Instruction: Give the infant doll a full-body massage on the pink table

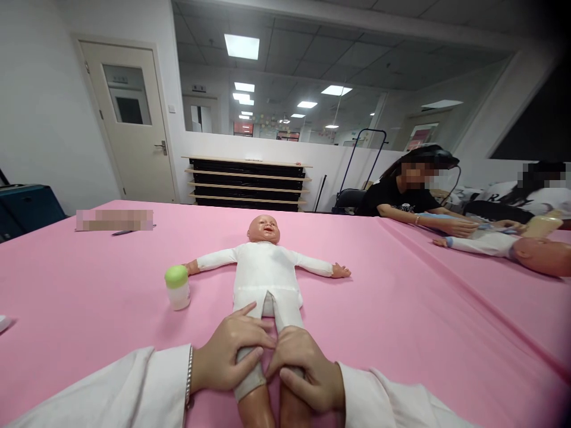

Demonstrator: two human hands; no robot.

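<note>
A baby doll [266, 267] in a white cloth body suit lies on its back on the pink-covered table, head away from me and arms stretched out sideways. My left hand [232, 348] is wrapped over the doll's leg on the left of the picture, thumb lying across its near side. Around the other leg, my right hand [306, 365] is closed with curled fingers. Brown lower legs show below my hands at the bottom edge. Beside the doll's hand on the left stands a small clear bottle [179, 296] with a green lid [176, 276].
A pink cloth [383, 333] covers the table. A pen [129, 230] lies at the far left. On the right, a co-worker [401, 190] handles items near another doll [539, 254]; a second person [526, 193] sits beyond. A shelf rack [250, 172] stands behind the table.
</note>
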